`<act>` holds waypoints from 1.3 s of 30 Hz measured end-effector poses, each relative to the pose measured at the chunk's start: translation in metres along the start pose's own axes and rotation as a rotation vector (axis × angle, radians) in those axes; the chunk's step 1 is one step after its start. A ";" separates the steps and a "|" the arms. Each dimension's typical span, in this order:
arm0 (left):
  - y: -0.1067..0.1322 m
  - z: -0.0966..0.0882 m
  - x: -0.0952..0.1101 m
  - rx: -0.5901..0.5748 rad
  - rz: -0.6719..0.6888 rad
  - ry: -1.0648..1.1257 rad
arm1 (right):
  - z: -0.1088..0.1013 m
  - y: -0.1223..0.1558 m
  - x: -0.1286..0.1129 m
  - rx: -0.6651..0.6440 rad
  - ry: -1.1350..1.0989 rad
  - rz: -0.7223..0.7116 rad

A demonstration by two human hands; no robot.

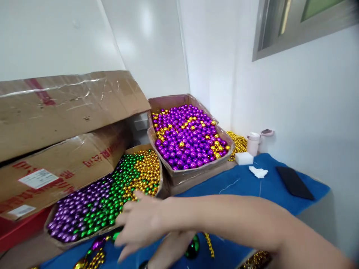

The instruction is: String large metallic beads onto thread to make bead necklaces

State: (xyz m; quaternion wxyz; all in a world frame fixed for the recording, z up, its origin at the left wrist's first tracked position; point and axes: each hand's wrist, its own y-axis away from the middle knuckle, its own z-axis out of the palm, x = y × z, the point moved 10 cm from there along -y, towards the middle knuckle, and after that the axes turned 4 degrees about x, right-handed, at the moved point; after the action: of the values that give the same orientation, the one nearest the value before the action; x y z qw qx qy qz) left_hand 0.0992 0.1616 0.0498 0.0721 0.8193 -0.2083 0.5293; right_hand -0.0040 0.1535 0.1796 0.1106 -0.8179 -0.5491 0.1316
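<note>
My right hand (137, 224) reaches across from the right, its fingers spread and motion-blurred, just in front of a cardboard box (53, 239) of purple, green and gold beads (98, 201). It holds nothing I can see. Part of my left forearm (168, 250) shows under the right arm; its fingers are hidden. A shiny green ball (193, 247) and a gold bead strand (209, 244) lie on the blue cloth (238, 183) beside it. Mixed beads (94, 257) lie at the cloth's near left edge.
A second box (196, 172) of purple and gold beads (187, 138) stands behind. Large taped cartons (56, 112) fill the left. Loose gold beads (238, 142), a pink cup (253, 143), a white block (244, 158), a tissue (258, 172) and a black phone (294, 182) are by the right wall.
</note>
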 end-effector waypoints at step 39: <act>0.028 -0.038 0.082 0.054 0.798 -0.397 | 0.081 0.177 0.077 0.150 -0.906 0.661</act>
State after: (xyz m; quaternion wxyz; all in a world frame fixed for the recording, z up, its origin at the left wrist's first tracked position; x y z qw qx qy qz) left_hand 0.0844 0.1277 0.1366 -0.2004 0.7620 -0.5042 0.3535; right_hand 0.1510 0.1622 0.0383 -0.1255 -0.7980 -0.2457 0.5358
